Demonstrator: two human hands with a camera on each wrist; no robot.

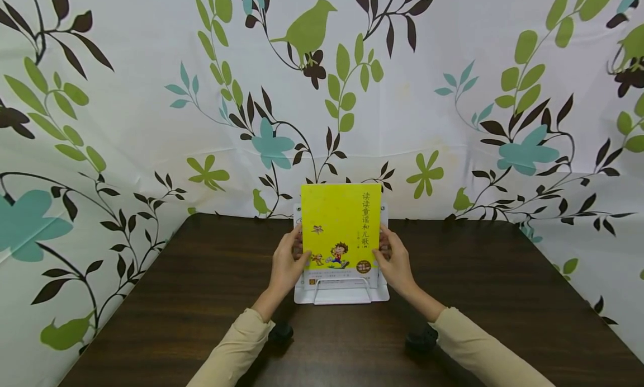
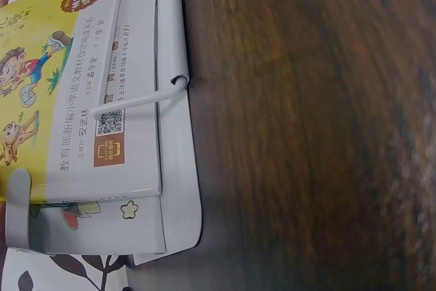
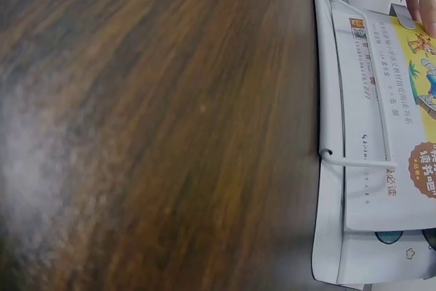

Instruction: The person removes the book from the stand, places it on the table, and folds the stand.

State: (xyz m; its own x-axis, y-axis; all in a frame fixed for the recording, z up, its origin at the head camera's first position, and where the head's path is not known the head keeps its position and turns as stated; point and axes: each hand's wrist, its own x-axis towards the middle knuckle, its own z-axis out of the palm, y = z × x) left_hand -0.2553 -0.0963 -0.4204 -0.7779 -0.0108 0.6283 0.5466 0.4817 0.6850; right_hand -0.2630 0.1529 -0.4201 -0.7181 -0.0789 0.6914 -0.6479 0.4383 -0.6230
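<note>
A yellow book (image 1: 339, 219) with a cartoon child on its cover stands upright on a white book stand (image 1: 381, 295). A white wire holder (image 2: 139, 100) crosses the lower front of the book. My left hand (image 1: 288, 264) grips the book's left side, thumb on the cover and fingers round behind. On the opposite side, my right hand (image 1: 397, 264) holds it likewise, its thumb at the cover's edge. Grey metal clips show at the sides, one clip (image 2: 18, 206) overlapping the cover edge in the left wrist view. The fingers behind the book are mostly hidden.
Everything stands on a dark brown wooden table (image 1: 201, 297). Behind it hangs a white cloth (image 1: 402, 113) printed with leaves, birds and flowers. A black device (image 1: 280, 332) sits under the left wrist, and another black device (image 1: 421, 339) under the right.
</note>
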